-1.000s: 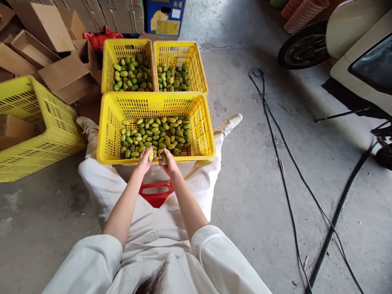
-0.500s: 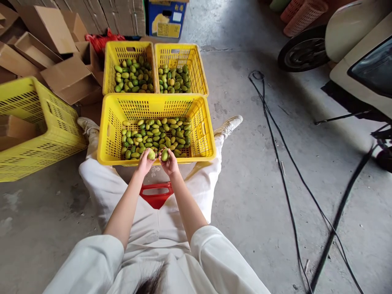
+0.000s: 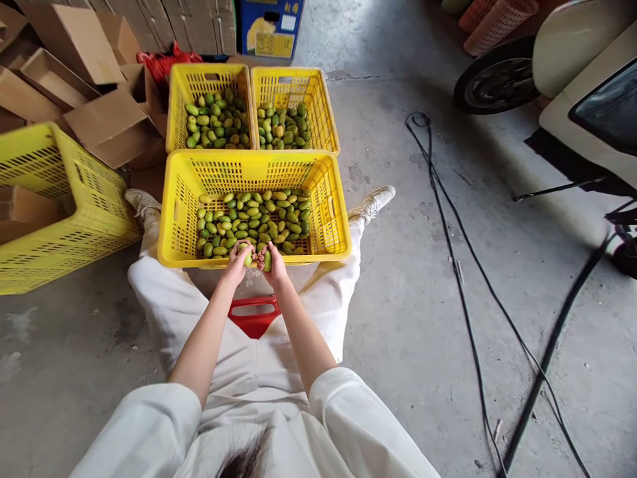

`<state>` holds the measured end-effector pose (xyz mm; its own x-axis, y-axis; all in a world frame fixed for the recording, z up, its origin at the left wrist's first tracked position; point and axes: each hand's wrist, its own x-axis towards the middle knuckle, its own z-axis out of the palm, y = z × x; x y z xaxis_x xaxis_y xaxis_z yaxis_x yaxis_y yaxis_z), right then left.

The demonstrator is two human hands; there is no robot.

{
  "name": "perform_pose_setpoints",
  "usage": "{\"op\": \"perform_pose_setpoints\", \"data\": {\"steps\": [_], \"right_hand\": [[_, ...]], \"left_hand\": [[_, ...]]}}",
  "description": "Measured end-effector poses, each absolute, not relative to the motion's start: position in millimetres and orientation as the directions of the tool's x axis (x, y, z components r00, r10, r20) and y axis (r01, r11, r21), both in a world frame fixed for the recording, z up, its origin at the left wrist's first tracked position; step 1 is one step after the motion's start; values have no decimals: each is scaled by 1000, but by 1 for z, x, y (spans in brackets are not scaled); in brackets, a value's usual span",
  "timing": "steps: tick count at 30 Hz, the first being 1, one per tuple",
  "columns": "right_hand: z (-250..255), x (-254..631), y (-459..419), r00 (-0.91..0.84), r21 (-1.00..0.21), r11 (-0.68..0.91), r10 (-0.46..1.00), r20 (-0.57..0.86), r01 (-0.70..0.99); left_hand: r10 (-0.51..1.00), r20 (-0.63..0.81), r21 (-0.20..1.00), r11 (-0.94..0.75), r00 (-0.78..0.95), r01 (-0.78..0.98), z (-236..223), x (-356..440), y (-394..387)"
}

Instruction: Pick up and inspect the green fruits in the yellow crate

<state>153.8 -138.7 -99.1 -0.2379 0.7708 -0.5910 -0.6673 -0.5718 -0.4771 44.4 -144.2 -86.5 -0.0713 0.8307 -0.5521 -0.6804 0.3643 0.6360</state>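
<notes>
A seated person in white grips a green fruit (image 3: pixel 247 258) in the left hand (image 3: pixel 239 263) and another green fruit (image 3: pixel 267 260) in the right hand (image 3: pixel 273 265), fingers curled around each, the hands side by side at the near rim of a large yellow crate (image 3: pixel 253 261). Loose green and yellowish fruits (image 3: pixel 253 216) lie across the bottom of that crate. Just beyond it, two more yellow crates, one at left (image 3: pixel 172 109) and one at right (image 3: pixel 328 116), stand side by side, both holding similar fruit. A blue carton (image 3: pixel 271 26) at the back carries a yellow fruit picture, a yellow printed panel and a white label, the lettering too small to read. Opened cardboard boxes (image 3: pixel 107 126) and a red plastic bag (image 3: pixel 169 63) lie at left; black cables (image 3: pixel 450 245) run over the concrete floor (image 3: pixel 398 318) at right.
</notes>
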Motion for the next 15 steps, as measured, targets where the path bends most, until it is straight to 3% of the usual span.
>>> {"op": "perform_pose_setpoints", "data": {"steps": [4, 10, 12, 15], "right_hand": [[-99, 152, -135, -186, -418, -536, 749, -636, -733], [-92, 157, -130, -183, -213, -393, 756, -628, -895], [-91, 157, -130, -182, -194, -374, 763, -621, -907], [-91, 155, -131, -158, -243, -374, 775, -612, -895]], "left_hand": [[812, -577, 601, 352, -85, -718, -87, 43, -142], [762, -643, 459, 298, -81, -837, -89, 35, -138], [760, -647, 433, 298, -62, -851, -92, 34, -138], [787, -613, 492, 310, -71, -813, -97, 36, -139]]}}
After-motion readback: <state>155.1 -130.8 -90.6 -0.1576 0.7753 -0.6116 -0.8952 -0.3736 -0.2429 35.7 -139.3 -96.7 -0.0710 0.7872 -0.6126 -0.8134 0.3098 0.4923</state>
